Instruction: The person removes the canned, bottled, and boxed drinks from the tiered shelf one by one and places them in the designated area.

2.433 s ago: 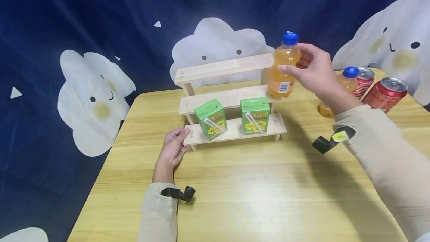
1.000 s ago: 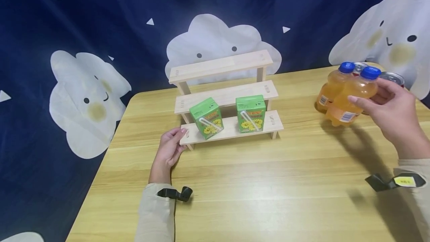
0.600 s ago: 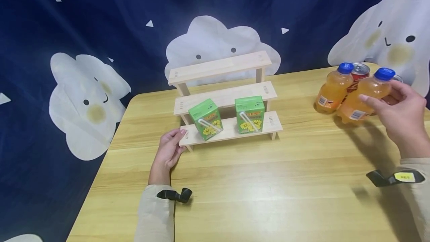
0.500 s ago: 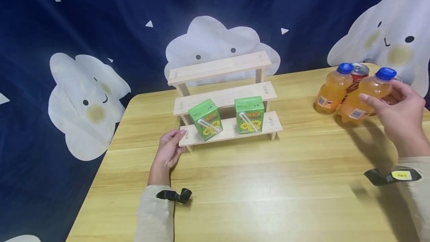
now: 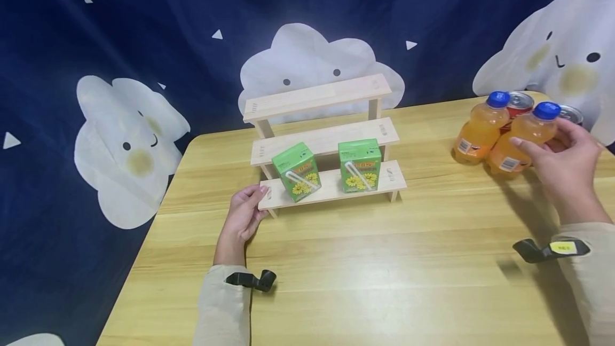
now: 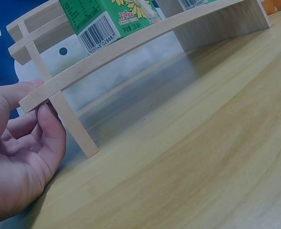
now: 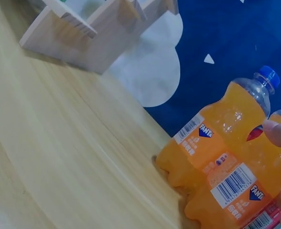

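Observation:
My left hand (image 5: 243,212) pinches the left end of the bottom step of a three-step wooden shelf (image 5: 323,136), thumb on top and fingers curled beneath. Two green drink cartons (image 5: 296,171) with straws stand on that step, the left one turned at an angle. On the right, my right hand (image 5: 569,162) holds an orange soda bottle (image 5: 521,140) with a blue cap, its thumb across the near side. A second orange soda bottle (image 5: 480,130) stands right beside it. The right wrist view shows Fanta labels on both bottles; the held one's base looks down on the table.
Behind the bottles are red soda cans (image 5: 520,103), partly hidden by the bottles and right hand. A wooden table (image 5: 336,276) bears everything. Along its back hangs a dark blue curtain (image 5: 192,25) with white clouds.
My right hand has carried the orange soda bottle from the shelf's right end, rightward and down, to beside the other bottle. My left hand keeps its grip on the shelf.

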Motion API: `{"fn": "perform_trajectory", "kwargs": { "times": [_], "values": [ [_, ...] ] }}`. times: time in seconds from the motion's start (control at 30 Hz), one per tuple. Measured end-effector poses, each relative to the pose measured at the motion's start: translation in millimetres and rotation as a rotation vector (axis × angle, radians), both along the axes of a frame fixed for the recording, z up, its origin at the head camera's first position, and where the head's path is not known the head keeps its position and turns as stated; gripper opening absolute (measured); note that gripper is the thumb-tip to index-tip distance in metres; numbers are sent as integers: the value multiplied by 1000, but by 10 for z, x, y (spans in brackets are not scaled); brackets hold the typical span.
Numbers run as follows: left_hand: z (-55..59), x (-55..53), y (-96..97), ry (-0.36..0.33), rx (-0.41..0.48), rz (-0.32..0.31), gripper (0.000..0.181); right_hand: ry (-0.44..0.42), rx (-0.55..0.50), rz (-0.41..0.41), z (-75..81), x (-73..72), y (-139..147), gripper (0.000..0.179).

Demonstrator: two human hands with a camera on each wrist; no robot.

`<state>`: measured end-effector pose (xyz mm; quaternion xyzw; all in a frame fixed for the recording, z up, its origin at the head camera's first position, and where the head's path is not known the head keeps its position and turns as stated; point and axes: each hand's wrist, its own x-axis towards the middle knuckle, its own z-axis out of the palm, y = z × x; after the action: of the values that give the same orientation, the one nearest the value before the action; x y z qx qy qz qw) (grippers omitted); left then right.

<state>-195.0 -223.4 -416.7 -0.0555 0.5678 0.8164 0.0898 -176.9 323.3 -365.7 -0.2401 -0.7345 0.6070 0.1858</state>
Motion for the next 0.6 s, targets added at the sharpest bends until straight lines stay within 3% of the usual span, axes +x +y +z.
{"fn": "perform_trajectory", "kwargs": {
  "times": [0.33, 0.53, 0.6],
  "values": [
    [-1, -13, 6, -18, -6, 12, 11, 82, -60, -36, -24, 41, -50, 74],
    [-3, -25, 5, -21, -18, 7, 14, 112, -142, -138, -34, 96, -95, 78],
    [-13, -24, 4, -21, -17, 10, 14, 165, -190, -179, -14, 113, -120, 78]
  ]
}}
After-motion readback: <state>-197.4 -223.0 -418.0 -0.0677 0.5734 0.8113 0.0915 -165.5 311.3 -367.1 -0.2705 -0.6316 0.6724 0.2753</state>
